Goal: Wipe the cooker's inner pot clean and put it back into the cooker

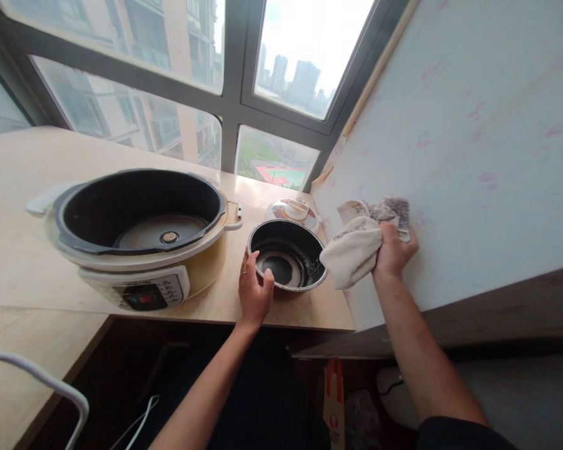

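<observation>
A small black rice cooker inner pot [288, 236] with a silvery rim stands upright on the light wooden ledge. My left hand [256, 292] grips its near left rim, thumb over the edge and fingers along the side. Inside, the bottom shows a pale ring around a dark centre. To the right of the pot and above the ledge, my right hand [395, 251] is closed around a crumpled whitish cloth [354, 251] with grey-brown parts. The cloth's loose end hangs beside the pot's right rim. Behind the pot lies a round lid [296, 211] with a pale knob.
A large open electric cooker [136, 261] with a dark interior and front control panel stands on the left of the wooden ledge [9, 187]. Windows rise behind; a patterned wall [478, 144] bounds the right. A white cable [51, 381] and a paper bag [334, 400] are below.
</observation>
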